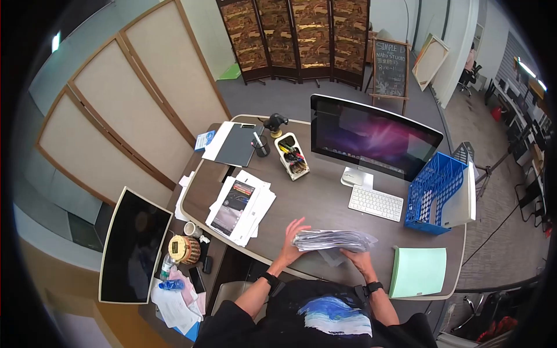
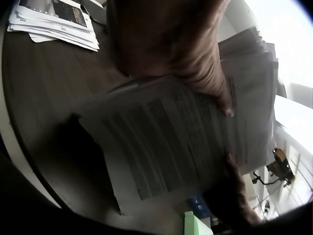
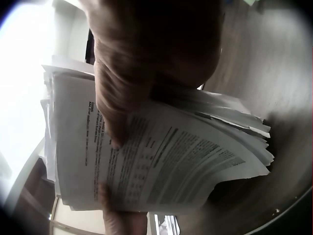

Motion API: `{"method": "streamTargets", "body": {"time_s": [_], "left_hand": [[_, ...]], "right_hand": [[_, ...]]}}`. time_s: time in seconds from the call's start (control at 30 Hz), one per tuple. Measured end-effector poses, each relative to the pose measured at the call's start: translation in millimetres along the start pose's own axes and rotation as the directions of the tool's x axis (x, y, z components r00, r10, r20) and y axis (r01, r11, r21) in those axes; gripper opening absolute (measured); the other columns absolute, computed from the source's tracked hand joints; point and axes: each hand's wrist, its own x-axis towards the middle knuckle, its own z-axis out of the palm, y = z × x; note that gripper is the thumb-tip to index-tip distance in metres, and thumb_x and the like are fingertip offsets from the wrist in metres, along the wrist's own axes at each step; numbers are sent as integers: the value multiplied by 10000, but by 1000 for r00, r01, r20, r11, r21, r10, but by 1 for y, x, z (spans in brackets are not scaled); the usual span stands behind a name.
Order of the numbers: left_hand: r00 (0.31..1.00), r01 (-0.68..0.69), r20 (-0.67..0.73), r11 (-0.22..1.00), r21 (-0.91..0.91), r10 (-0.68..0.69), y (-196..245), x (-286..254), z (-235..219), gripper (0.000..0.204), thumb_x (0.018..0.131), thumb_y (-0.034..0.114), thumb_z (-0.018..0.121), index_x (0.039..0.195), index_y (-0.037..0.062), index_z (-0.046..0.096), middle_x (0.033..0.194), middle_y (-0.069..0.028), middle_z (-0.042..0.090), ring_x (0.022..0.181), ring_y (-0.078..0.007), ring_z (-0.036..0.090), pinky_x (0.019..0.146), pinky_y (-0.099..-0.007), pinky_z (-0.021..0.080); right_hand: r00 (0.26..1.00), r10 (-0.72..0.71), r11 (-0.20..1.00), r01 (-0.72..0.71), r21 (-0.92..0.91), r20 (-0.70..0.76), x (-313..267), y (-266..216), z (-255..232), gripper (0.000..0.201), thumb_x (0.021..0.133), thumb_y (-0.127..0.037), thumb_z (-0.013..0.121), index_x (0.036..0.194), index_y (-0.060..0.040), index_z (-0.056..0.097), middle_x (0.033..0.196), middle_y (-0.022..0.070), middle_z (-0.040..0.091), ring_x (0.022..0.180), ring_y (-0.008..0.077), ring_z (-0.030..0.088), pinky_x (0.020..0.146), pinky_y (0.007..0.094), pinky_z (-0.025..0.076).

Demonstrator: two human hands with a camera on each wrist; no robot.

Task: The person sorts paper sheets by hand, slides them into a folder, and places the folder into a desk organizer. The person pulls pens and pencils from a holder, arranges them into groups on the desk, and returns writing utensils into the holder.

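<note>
A thick stack of printed papers (image 1: 333,239) stands on edge above the near side of the desk, held between both hands. My left hand (image 1: 290,246) holds its left end, with the thumb (image 2: 222,100) lying on the printed face. At the other end my right hand (image 1: 361,261) grips the stack, its thumb (image 3: 116,129) pressed against the front sheet. The sheets' edges are uneven, and one lower sheet (image 1: 332,257) hangs out below the rest. In both wrist views the fingers behind the stack are largely hidden.
Loose papers (image 1: 243,209) lie to the left, with a pen tray (image 1: 293,156) behind. A monitor (image 1: 371,136), keyboard (image 1: 376,202) and blue file rack (image 1: 432,194) occupy the back right. A green folder (image 1: 419,271) rests at the near right. A cluttered side table (image 1: 212,278) adjoins the left.
</note>
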Motion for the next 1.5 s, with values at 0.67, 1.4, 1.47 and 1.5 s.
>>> {"method": "streamTargets", "body": {"time_s": [0.67,1.4,1.47,1.5], "left_hand": [[985,120,162,912,-393,-60,-56,15,20,452,816,-29,868,1237,51,723,1159,-52,750,1074,-158,695,961,-311,566],[812,299,-168,646,-702,-559,46,25,2,606,935,216,824,1413,40,495,1075,-134,773,1038,-189,709,1015,-359,505],[808,211,-227,628,-749,-543,42,26,3,564,941,191,808,1398,39,514,1079,-135,773,1034,-184,709,1005,-358,509],[829,220,-244,694,-685,-504,43,25,5,561,941,178,802,1400,36,512,1065,-134,770,1048,-188,707,992,-355,518]], "right_hand": [[1000,-24,998,24,-64,1,29,11,4,365,942,-111,795,1292,-28,737,1174,85,786,1055,156,704,962,334,563],[972,-150,976,175,133,-180,14,-18,25,572,989,-502,726,1216,23,750,1119,96,784,1027,171,696,916,314,529],[968,-128,974,164,155,-218,18,-19,20,652,1029,-575,632,1175,50,743,1101,125,777,1000,183,692,904,313,517],[968,-123,975,159,155,-219,17,-20,22,652,1029,-575,632,1175,50,743,1101,125,777,1000,183,692,904,313,517]]}}
